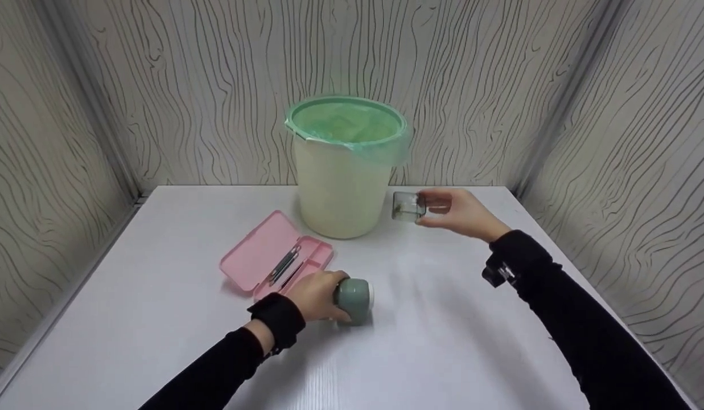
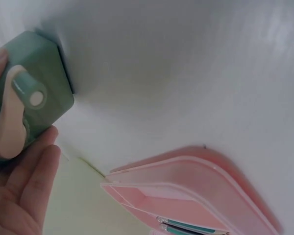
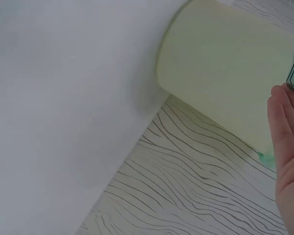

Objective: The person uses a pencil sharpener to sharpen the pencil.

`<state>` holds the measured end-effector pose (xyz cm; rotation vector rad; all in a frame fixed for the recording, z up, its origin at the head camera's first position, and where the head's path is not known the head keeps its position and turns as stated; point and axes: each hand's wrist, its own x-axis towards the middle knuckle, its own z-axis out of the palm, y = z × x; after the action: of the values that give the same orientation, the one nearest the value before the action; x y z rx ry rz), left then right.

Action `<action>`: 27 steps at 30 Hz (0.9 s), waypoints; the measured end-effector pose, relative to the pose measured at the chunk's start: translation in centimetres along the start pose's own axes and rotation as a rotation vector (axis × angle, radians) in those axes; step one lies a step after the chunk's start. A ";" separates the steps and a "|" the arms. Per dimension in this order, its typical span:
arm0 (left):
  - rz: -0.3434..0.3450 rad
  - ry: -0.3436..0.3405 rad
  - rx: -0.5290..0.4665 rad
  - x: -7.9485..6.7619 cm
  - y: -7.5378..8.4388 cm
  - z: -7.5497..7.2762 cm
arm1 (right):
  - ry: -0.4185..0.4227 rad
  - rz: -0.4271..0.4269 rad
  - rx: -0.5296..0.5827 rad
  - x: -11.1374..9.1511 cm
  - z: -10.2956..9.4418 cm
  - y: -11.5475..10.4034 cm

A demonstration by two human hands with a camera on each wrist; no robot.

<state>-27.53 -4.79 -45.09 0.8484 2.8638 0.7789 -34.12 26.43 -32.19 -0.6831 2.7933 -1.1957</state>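
Observation:
My left hand (image 1: 316, 295) grips a green crank pencil sharpener (image 1: 354, 300) low over the middle of the table. The left wrist view shows its pale crank arm (image 2: 11, 117) with a green knob, and fingers along its side. Farther back on the right, my right hand (image 1: 464, 215) pinches a small see-through shavings drawer (image 1: 405, 207) between thumb and fingers. Some dark bits show inside that drawer, which is held up beside the bin. Only a corner of it enters the right wrist view.
A cream waste bin (image 1: 343, 188) with a green rim and a thin green liner stands at the back of the white table (image 1: 158, 319). Left of the sharpener lies a pink pencil case (image 1: 260, 250), lid raised, holding several pencils (image 1: 284, 265). Wood-patterned walls (image 1: 215, 85) enclose the table's back and sides.

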 end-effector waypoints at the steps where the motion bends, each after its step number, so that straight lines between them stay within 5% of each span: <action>1: 0.000 -0.001 -0.003 0.0 0.0 0.0 | 0.012 0.006 -0.003 0.5 -0.7 -0.6; 13: 0.022 0.013 0.005 0.0 0.1 0.3 | 0.290 0.097 -0.158 6.4 -5.2 -7.1; 21: 0.029 0.030 0.009 -0.2 -0.2 0.1 | 0.389 0.099 -0.594 10.2 -4.1 -9.3; 27: 0.031 0.025 0.009 -0.1 -0.2 0.0 | 0.419 -0.010 -0.899 12.3 -2.3 -9.4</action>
<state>-27.51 -4.96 -45.19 0.8923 2.8851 0.7860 -42.11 17.33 -22.30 -0.4809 3.6460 0.0195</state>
